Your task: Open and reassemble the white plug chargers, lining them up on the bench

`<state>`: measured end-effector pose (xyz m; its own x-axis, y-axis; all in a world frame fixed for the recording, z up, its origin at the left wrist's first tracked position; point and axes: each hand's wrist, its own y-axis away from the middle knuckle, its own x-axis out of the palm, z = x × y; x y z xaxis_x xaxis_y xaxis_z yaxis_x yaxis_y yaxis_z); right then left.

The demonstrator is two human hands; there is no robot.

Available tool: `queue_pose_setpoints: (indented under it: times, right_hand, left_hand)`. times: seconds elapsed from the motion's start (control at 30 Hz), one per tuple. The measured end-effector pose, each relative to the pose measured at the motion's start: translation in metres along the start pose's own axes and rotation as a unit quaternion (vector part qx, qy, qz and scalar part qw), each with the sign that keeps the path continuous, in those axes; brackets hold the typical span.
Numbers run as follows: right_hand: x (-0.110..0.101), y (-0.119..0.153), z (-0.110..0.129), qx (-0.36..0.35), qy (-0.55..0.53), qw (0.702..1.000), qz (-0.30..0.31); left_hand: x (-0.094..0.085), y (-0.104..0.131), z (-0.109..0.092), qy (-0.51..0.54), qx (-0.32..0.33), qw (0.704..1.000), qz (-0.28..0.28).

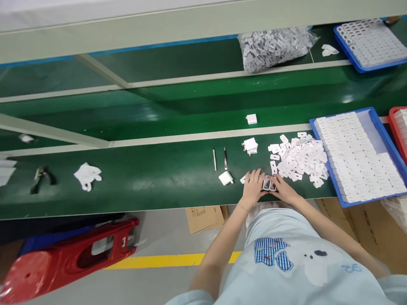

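At the front edge of the green bench, my left hand point(253, 187) and my right hand point(285, 189) close from both sides around a short row of white charger housings point(269, 184). Dark parts show inside their open ends; my fingers cover the rest of the row. Just beyond my right hand is a loose heap of flat white cover plates point(302, 156), each with a small slot. A white plug charger point(225, 178) lies left of my left hand, and a small stack of chargers point(250, 145) sits farther back. Tweezers point(225, 158) and a pen-like tool point(214, 159) lie side by side.
Right of the heap, a blue tray point(341, 199) holds rows of white housings, beside a red tray point(392, 123). One charger point(251, 119) rests on the green belt. A bag of plates point(276, 48), a glove point(87, 176) and pliers point(41, 178) lie farther off.
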<state>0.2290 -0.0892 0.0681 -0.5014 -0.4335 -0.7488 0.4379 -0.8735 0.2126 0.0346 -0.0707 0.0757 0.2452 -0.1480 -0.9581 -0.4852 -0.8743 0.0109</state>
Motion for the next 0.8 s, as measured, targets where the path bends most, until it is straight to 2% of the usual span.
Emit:
queue_pose_setpoints:
  times: [0.07,0.17,0.23,0.33,0.43,0.53,0.6,0.67,0.73,0.8]
  right_hand:
    - [-0.017,-0.013,0.006,-0.012,0.019,1.000,0.012]
    - [-0.061,-0.051,0.003,-0.006,0.052,0.999,-0.010]
    - [-0.097,-0.097,-0.006,0.003,0.076,0.997,-0.034]
    - [-0.142,-0.186,-0.020,-0.003,0.108,0.992,-0.058]
    - [-0.158,-0.267,-0.028,-0.008,0.118,0.991,-0.063]
    - [-0.154,-0.313,-0.031,0.003,0.110,0.993,-0.051]
    - [-0.150,-0.321,-0.034,0.014,0.100,0.994,-0.045]
    - [-0.149,-0.312,-0.035,0.015,0.087,0.995,-0.040]
    - [-0.153,-0.285,-0.034,-0.001,0.065,0.997,-0.030]
    - [-0.158,-0.241,-0.032,-0.029,0.041,0.999,-0.016]
  left_hand:
    - [-0.005,0.014,0.008,0.000,-0.062,0.998,-0.030]
    - [-0.010,0.038,0.020,0.050,-0.165,0.982,-0.073]
    - [-0.011,0.054,0.026,0.098,-0.222,0.965,-0.097]
    - [-0.008,0.076,0.028,0.148,-0.288,0.938,-0.121]
    - [-0.001,0.100,0.016,0.182,-0.353,0.909,-0.124]
    - [0.008,0.118,-0.007,0.206,-0.400,0.885,-0.116]
    - [0.014,0.124,-0.024,0.212,-0.420,0.875,-0.111]
    - [0.019,0.125,-0.037,0.216,-0.436,0.867,-0.104]
    - [0.023,0.123,-0.043,0.225,-0.442,0.864,-0.092]
    - [0.027,0.122,-0.041,0.237,-0.438,0.864,-0.077]
